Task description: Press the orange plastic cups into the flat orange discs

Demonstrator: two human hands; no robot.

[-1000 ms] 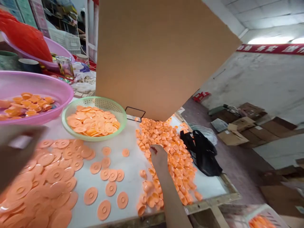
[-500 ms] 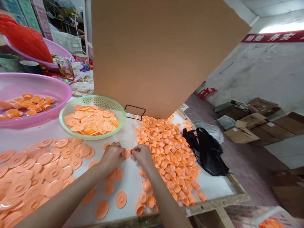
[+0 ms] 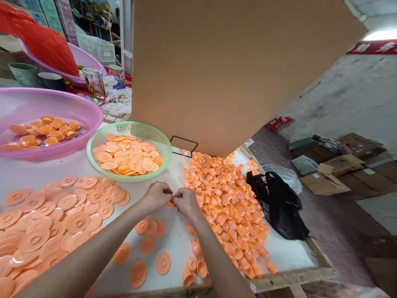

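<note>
My left hand and my right hand meet over the white tabletop, fingertips almost touching. Between them shows the edge of a small orange plastic saucer, pinched by my left fingers. My right fingers are closed at a small toy cup, now mostly hidden by the fingertips. Close to my right forearm lies a big heap of orange toy cups. A few loose orange saucers lie flat below my left hand, and many more spread saucers cover the table's left side.
A green sieve basket holds orange saucers. Left of it, a pink basin contains assembled cups and saucers. A large cardboard sheet stands behind the heap. A black bag lies at the table's right edge, with cardboard boxes on the floor beyond.
My hands have come together, bringing the saucer and cup between the fingertips. The saucer, more visible before, is now largely covered. The view has shifted slightly, moving the scene rightward.
</note>
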